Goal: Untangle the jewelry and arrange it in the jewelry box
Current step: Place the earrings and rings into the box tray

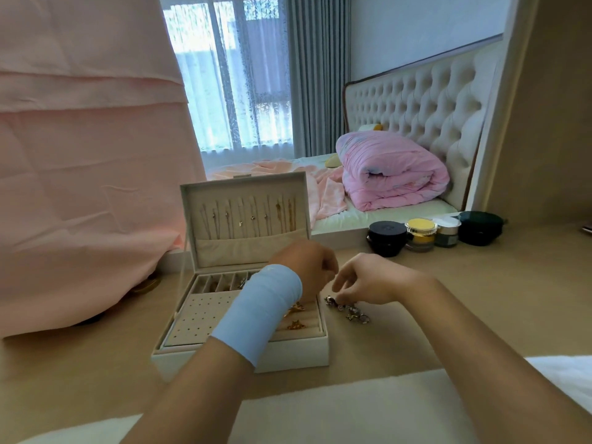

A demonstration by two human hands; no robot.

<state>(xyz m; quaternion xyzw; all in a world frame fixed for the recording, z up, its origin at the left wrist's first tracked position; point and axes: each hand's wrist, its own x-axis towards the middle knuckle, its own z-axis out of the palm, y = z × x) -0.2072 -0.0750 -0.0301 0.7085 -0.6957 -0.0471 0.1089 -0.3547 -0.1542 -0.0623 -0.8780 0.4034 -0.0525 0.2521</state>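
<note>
A white jewelry box (192, 344) stands open on the tan table, its raised lid (243, 216) hung with several thin necklaces. Gold pieces (296, 323) lie in its right-hand ring rolls. Just right of the box lies a tangle of silver jewelry (350, 312). My left hand (307, 267), with a light blue wristband, hovers over the box's right back corner, fingers curled; what they hold is hidden. My right hand (365, 280) reaches down to the silver tangle and pinches its left end with its fingertips.
Several cosmetic jars (423, 233) stand at the table's back right. A pink cloth (80, 187) drapes something on the left. A white cloth (352, 408) lies along the near table edge. A bed with a pink quilt is behind.
</note>
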